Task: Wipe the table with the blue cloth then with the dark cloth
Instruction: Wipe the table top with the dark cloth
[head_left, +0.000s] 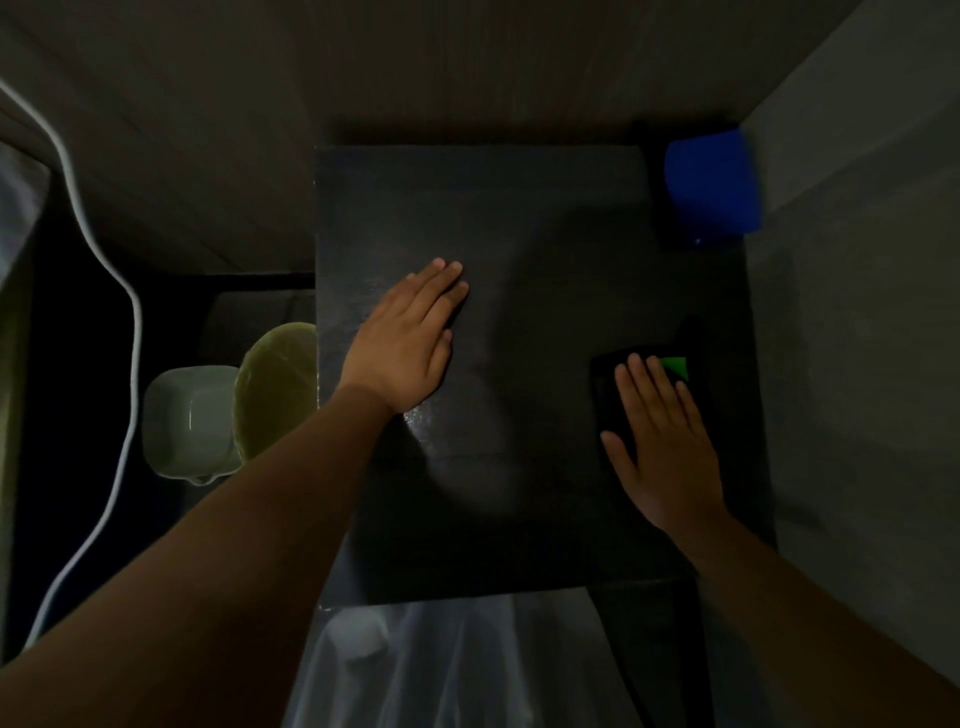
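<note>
One dark square table (519, 208) fills the dim view. Two bare hands lie flat on it: the left hand (410, 338), fingers together, on bare tabletop; the right hand (665, 441), fingers slightly spread, pressing one dark cloth (605, 384), apparently green-tagged. One blue cloth (711, 182) sits at the far right corner.

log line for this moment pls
phase: dark-cloth wipe | right hand: flat on dark cloth | left hand: flat on table | blue cloth: far right corner
</note>
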